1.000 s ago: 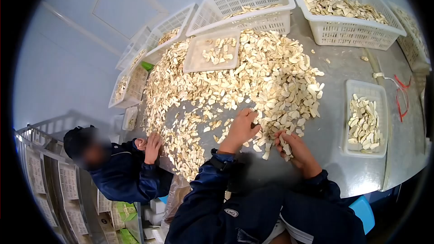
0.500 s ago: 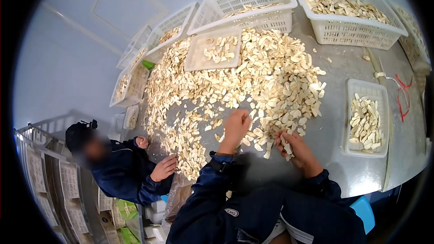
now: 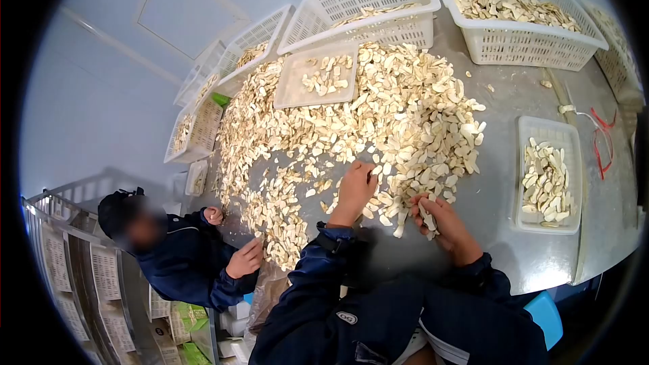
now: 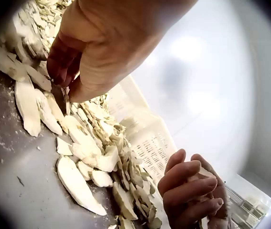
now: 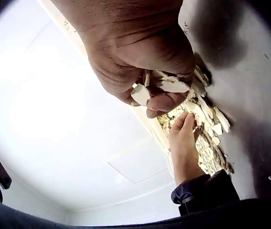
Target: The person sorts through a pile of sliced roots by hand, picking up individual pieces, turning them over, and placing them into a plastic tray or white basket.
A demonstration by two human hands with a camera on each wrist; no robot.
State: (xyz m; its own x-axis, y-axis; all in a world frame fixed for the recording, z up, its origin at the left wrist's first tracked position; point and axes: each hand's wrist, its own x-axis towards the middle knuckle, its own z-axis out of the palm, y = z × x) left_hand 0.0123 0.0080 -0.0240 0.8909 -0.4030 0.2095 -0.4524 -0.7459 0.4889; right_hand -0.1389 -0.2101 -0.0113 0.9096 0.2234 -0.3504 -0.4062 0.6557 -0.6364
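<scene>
A wide heap of pale, elongated dried slices [image 3: 419, 108] covers the table in front of me. My left hand [image 3: 355, 192] is at the heap's near edge, pinching a thin slice [image 4: 68, 102] between thumb and fingertips, as the left wrist view shows. To its right, my right hand [image 3: 447, 224] holds several slices [image 5: 172, 87] in its curled fingers, just above the table. A few loose slices lie between the two hands.
A shallow tray [image 3: 291, 84] with some slices rests on the heap. Another tray [image 3: 577, 176] of slices stands at right, near red string [image 3: 602, 152]. White baskets [image 3: 534, 51] line the back. At left, another person's hand [image 3: 245, 258] is beside the heap.
My left hand has drawn back leftward from the heap, its spread fingers closing to a pinch. My right hand stays put. The other person's hand has moved nearer along the slices.
</scene>
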